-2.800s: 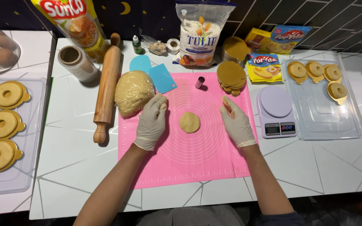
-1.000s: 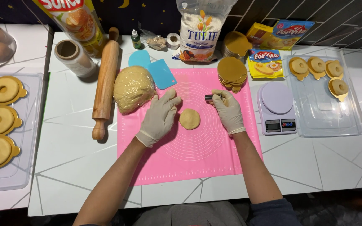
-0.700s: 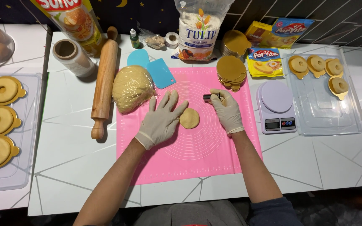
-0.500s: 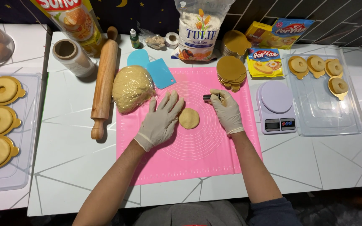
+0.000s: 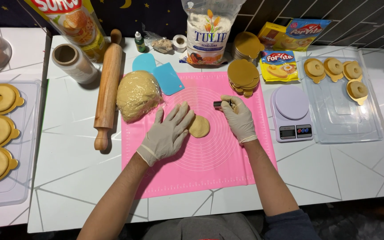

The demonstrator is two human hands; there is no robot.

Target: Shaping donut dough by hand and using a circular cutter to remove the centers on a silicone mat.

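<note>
our left hand (image 5: 167, 135) lies flat, fingers spread, pinning the dough disc (image 5: 199, 126) on the pink mat (image 5: 227, 164) so it won't slide. our right hand (image 5: 238, 116) pinches a small metal cutter (image 5: 219, 105), sideways, just above the disc.

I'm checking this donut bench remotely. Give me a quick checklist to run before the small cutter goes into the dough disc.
1. Dough disc flat on the pink mat: ok.
2. Left hand steadying the disc's edge: ok, fingers touch it.
3. Small cutter gripped in right hand: ok.
4. Cutter above disc centre: not ok, it is off to the upper right.
5. Cutter's open end facing down: cannot tell.
</note>
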